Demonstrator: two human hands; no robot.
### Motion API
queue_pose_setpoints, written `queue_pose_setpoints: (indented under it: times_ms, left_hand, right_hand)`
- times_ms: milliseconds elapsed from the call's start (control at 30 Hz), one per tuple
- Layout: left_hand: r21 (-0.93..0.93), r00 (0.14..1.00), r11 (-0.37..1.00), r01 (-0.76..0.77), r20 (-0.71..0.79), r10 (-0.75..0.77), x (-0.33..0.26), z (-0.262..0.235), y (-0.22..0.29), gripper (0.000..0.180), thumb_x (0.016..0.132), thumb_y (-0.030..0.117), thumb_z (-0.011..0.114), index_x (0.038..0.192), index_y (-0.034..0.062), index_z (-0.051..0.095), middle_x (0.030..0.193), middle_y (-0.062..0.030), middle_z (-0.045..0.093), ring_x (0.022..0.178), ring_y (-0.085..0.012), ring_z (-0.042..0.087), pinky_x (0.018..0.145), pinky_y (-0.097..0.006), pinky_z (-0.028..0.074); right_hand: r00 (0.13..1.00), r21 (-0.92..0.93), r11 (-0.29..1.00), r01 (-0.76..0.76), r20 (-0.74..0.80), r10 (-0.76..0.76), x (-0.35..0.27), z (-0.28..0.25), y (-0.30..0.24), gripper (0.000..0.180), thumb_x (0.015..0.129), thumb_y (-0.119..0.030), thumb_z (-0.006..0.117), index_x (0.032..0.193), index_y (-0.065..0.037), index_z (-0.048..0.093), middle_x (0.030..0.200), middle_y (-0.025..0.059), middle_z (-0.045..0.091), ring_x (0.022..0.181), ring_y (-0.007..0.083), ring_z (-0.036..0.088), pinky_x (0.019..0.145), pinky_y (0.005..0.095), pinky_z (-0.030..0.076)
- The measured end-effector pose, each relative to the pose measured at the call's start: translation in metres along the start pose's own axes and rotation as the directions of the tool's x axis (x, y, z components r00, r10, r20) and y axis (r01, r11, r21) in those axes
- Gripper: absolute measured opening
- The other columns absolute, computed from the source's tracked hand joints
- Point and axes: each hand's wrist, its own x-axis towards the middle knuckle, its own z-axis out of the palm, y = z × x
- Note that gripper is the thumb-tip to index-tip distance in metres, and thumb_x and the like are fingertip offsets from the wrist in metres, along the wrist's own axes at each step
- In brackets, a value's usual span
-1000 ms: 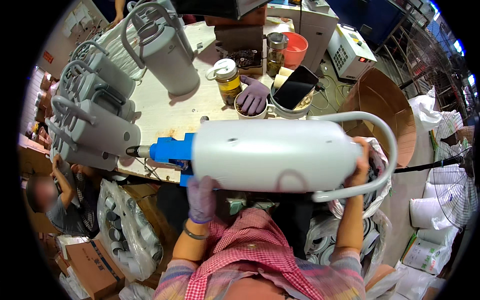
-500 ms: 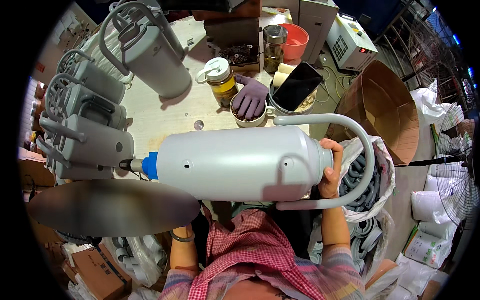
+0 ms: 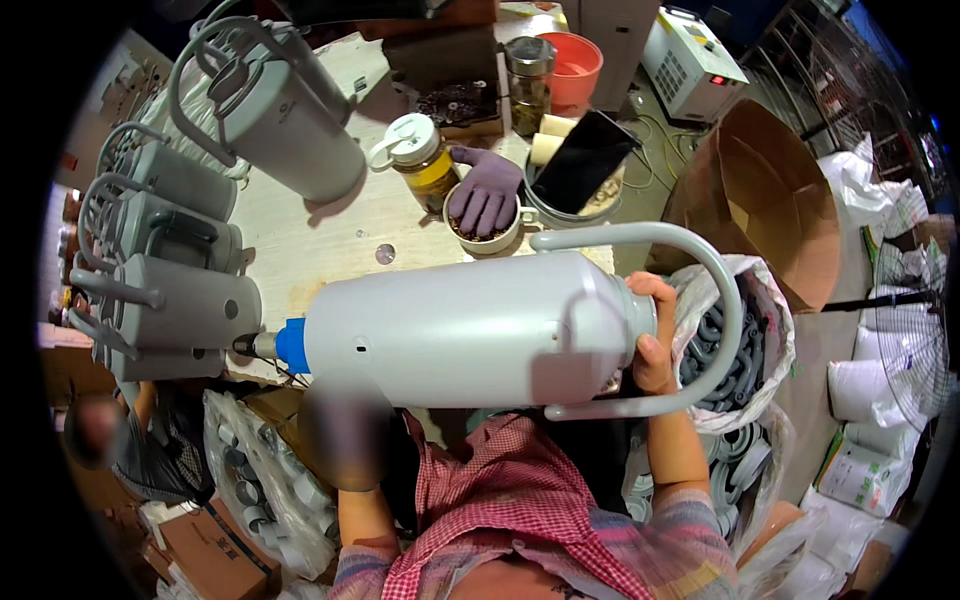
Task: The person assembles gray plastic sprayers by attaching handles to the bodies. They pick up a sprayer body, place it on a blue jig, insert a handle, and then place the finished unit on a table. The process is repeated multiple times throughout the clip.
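**Q:** Two hands are at work here; what are they doing?

**A:** Both are on one large grey flask body lying on its side across the person's lap, at the near edge of a wooden worktable. The right hand is clamped around the neck end, just inside the curved grey handle. The left hand sits beneath the body near its base; it is blurred, so I cannot tell how its fingers are set. A blue tool tip touches the base end of the flask.

**Q:** What surrounds it, and does anything get in the way?

**A:** The flask itself covers the table's near edge and most of the lap. At left, about four similar grey flask bodies lie stacked, and one more lies tilted at the far left (five others in all, as far as I can count). Behind the held flask stand one jar of yellow liquid with a white lid, one small bowl with one purple glove draped over it, one dark phone propped in a round container, one glass jar and one red bucket. At right, one open cardboard box sits on the floor, near a white sack of grey plastic rings just beside the right hand.
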Motion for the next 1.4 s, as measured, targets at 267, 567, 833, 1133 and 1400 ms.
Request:
queue_pose_setpoints:
  times_ms: [267, 567, 833, 1133, 1400]
  left_hand:
    - [0.551, 0.979, 0.81, -0.202, 0.096, 0.179, 0.007, -0.009, 0.02, 0.051, 0.096, 0.03, 0.066, 0.13, -0.0042, 0.051, 0.12, -0.0117, 0.062, 0.103, -0.0186, 0.062, 0.089, -0.034, 0.051]
    - [0.558, 0.996, 0.827, -0.072, -0.001, 0.087, 0.006, -0.023, 0.012, 0.054, 0.098, 0.038, 0.061, 0.132, -0.0025, 0.05, 0.12, -0.0121, 0.062, 0.103, -0.0199, 0.063, 0.087, -0.033, 0.052]
    - [0.418, 0.994, 0.905, -0.08, -0.028, 0.101, 0.009, -0.03, 0.002, 0.053, 0.099, 0.036, 0.059, 0.134, -0.0025, 0.048, 0.125, -0.0142, 0.06, 0.11, -0.0229, 0.06, 0.092, -0.037, 0.05]
    - [0.569, 0.975, 0.791, -0.223, 0.128, 0.183, 0.002, -0.008, 0.024, 0.048, 0.1, 0.034, 0.057, 0.131, -0.0021, 0.05, 0.123, -0.0138, 0.062, 0.11, -0.0227, 0.061, 0.093, -0.036, 0.051]
    - [0.061, 0.993, 0.998, -0.027, 0.117, 0.019, 0.019, -0.003, 0.027, 0.046, 0.099, 0.035, 0.059, 0.126, -0.002, 0.053, 0.12, -0.0124, 0.063, 0.107, -0.0204, 0.061, 0.09, -0.035, 0.05]
  right_hand:
    - [0.752, -0.348, 0.711, -0.611, -0.535, 0.385, -0.086, -0.198, 0.06, 0.03, 0.093, -0.016, 0.062, 0.119, 0.0, 0.063, 0.115, 0.0114, 0.065, 0.102, 0.0183, 0.061, 0.09, 0.0304, 0.048]
    - [0.686, -0.925, -0.365, -0.106, -0.334, 0.646, -0.123, -0.273, 0.18, 0.039, 0.083, -0.024, 0.063, 0.121, -0.018, 0.063, 0.13, 0.0085, 0.06, 0.127, 0.03, 0.05, 0.105, 0.0468, 0.037]
    - [0.584, -0.077, 0.583, -0.809, -0.227, 0.779, -0.144, -0.289, 0.042, 0.037, 0.094, -0.044, 0.057, 0.077, -0.012, 0.051, 0.062, -0.0006, 0.05, 0.05, 0.0116, 0.044, 0.05, 0.0259, 0.033]
    - [0.971, 0.421, 0.889, -0.179, -0.071, 0.229, -0.215, -0.217, -0.031, 0.084, 0.093, -0.054, 0.056, 0.15, 0.003, 0.032, 0.135, 0.0236, 0.056, 0.125, 0.0304, 0.054, 0.108, 0.0406, 0.038]
    - [0.57, 0.145, 0.965, -0.218, -0.784, 0.246, -0.222, -0.267, -0.002, 0.036, 0.095, -0.04, 0.06, 0.103, -0.005, 0.055, 0.065, 0.0065, 0.054, 0.051, 0.0191, 0.052, 0.049, 0.0341, 0.044]
